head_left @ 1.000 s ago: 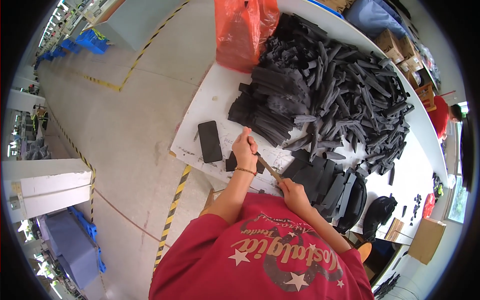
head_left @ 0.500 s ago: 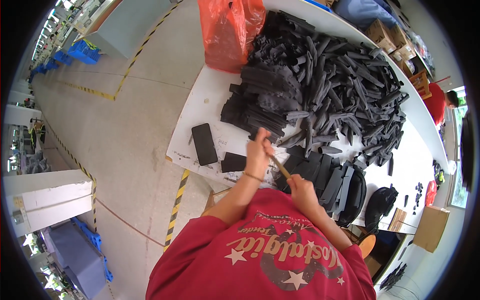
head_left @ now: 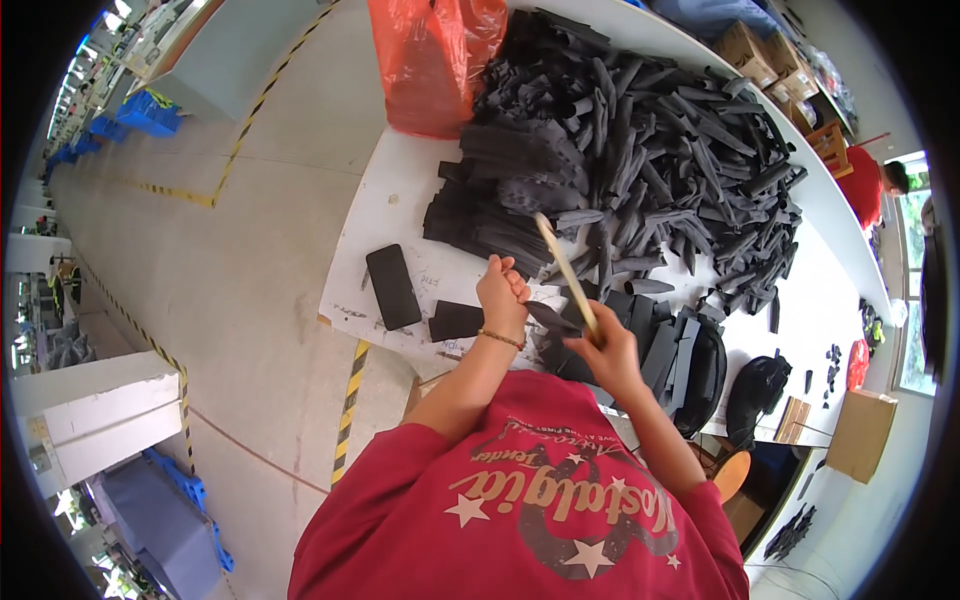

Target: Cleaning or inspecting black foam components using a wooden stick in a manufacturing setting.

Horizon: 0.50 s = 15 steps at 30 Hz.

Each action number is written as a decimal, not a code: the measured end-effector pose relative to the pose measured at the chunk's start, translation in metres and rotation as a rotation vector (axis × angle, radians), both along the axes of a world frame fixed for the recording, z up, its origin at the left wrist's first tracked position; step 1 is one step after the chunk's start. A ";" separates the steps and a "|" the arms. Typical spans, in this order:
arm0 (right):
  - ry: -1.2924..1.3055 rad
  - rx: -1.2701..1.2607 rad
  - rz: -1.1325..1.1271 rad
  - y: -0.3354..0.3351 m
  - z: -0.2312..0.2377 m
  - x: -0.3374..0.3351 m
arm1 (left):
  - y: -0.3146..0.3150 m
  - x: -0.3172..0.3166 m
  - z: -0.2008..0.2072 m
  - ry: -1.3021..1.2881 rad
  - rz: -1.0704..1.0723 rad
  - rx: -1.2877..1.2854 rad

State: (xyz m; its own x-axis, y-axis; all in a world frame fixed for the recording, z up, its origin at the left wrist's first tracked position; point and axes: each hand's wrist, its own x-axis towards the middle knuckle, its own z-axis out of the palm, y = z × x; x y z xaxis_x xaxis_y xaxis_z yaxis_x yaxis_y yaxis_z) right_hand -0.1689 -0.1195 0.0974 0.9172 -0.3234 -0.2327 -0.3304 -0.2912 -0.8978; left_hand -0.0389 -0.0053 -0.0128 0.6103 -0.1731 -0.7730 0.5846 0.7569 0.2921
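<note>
In front of my chest, my left hand [head_left: 504,292] is closed in a fist on one end of a small black fabric piece [head_left: 548,318], which stretches toward my right hand. A pale wooden stick [head_left: 566,262] is gripped near its lower end by my right hand [head_left: 610,350]. The stick leans up and left, and its far tip is free, over the edge of the stacked black strips [head_left: 490,225]. Whether the right fingers also touch the fabric piece, I cannot tell. Beyond lies a large heap of narrow black fabric pieces [head_left: 690,150].
A black phone [head_left: 393,287] and a flat black piece [head_left: 456,321] lie left of my hands on the white table [head_left: 350,245]. An orange-red plastic bag [head_left: 435,70] stands at the far left corner. Black bags [head_left: 757,395] lie to the right. A person in red [head_left: 862,188] is at far right.
The stick's tip has come away from my left hand and swung upward. My left hand has moved slightly down and left, and the black fabric piece now shows between my hands.
</note>
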 end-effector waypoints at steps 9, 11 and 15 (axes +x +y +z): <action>-0.037 0.495 -0.236 0.001 -0.044 0.052 | 0.009 -0.013 0.034 -0.848 -0.554 0.441; -0.119 0.228 -0.249 -0.004 -0.046 0.060 | 0.020 -0.018 0.034 -0.796 -1.200 0.158; -0.192 0.281 -0.489 -0.017 -0.031 0.084 | 0.016 -0.054 0.052 -0.600 -0.973 0.026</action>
State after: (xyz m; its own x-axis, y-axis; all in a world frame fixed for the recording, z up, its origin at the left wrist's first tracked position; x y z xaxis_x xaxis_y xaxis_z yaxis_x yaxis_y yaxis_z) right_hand -0.0845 -0.1366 0.0666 0.7113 -0.6691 -0.2153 -0.1909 0.1110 -0.9753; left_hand -0.0924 0.0107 0.0387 0.4978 -0.7627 -0.4128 0.6809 0.0489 0.7307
